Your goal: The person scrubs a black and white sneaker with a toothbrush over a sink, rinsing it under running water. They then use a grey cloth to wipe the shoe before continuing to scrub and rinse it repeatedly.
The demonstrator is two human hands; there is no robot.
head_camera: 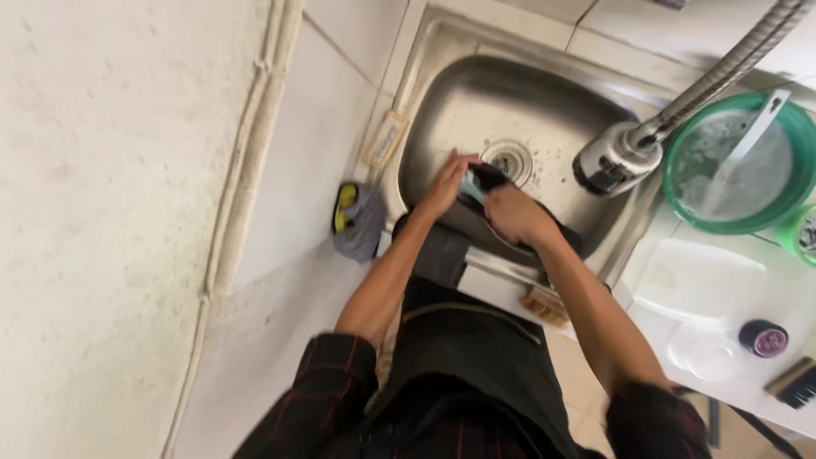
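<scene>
White tiled walls frame the steel sink [459, 102], your landmark. Over its basin, just beside the drain [508, 159], your left hand [448, 183] and right hand [515, 214] both close on a dark shoe [486, 180] that looks black and wet, with a bluish patch. You seem to be mid-scrub; next you likely need a firm hold and a turn. A green basin [795, 127] sits to the sink's right.

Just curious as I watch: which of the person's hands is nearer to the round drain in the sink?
Right. The right hand sits just below the drain, gripping a dark object. The left hand holds the object's other side, slightly farther left of the drain.
</scene>
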